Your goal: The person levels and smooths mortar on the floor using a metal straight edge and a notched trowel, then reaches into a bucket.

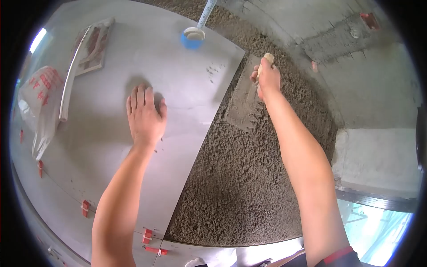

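My left hand (145,116) lies flat on a large grey tile (178,120), its fingers slightly spread and holding nothing. My right hand (268,81) is wrapped round the pale wooden handle of a trowel (267,58). Under and beside that hand is a flat, mortar-coloured rectangle (242,100); I cannot tell how much is trowel blade and how much smoothed mortar. Coarse grey-brown mortar (235,178) fills the strip right of the tile's edge.
On the tile are a blue-and-white cup-like piece (194,37) on a pipe, a white plastic bag (40,98), a white tube (73,75) and a stained board (95,46). Red levelling clips (85,208) line the lower joints. A concrete wall (369,84) rises at right.
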The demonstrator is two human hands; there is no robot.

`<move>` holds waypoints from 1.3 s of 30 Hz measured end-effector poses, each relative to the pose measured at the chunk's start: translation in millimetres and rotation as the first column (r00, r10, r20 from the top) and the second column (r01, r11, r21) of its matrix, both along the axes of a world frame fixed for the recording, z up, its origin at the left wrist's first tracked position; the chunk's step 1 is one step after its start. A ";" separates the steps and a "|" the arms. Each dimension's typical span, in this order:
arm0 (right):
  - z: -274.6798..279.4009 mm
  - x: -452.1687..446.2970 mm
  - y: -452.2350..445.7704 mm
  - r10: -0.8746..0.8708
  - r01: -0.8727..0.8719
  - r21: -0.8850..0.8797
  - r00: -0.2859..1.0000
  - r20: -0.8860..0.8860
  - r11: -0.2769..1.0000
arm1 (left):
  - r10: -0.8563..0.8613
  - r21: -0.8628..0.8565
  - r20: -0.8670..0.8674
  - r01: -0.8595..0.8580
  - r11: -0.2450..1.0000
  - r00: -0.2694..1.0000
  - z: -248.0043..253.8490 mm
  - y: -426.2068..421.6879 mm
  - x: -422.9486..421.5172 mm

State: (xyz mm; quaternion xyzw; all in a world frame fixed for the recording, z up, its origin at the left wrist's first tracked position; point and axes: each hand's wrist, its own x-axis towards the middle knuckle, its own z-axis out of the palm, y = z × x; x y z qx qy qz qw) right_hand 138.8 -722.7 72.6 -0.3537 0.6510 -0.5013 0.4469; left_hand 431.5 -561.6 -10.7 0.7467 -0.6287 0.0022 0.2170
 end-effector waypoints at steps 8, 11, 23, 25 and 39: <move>-16.3 0.5 -49.2 -0.010 0.018 0.086 0.996 -0.087 0.996 | -0.019 0.031 -0.019 0.019 0.999 1.000 3.4 -11.2 2.4; -17.3 -3.4 -54.6 0.012 -0.004 0.090 0.996 -0.086 0.996 | -0.027 0.055 -0.042 0.029 0.998 0.999 5.5 -12.3 1.6; -21.2 -4.9 -54.6 0.004 0.002 0.097 0.998 -0.069 0.995 | -0.037 0.010 -0.052 0.038 0.999 0.998 3.5 -11.8 3.5; -22.4 -7.0 -54.4 0.025 -0.020 0.088 0.998 -0.058 0.996 | -0.034 -0.010 -0.046 0.034 0.999 0.998 2.7 -12.2 3.3; -13.1 55.6 52.3 0.082 -0.061 0.197 0.992 -0.100 0.978 | -0.049 -0.104 0.003 0.049 0.993 0.999 0.3 -11.9 3.3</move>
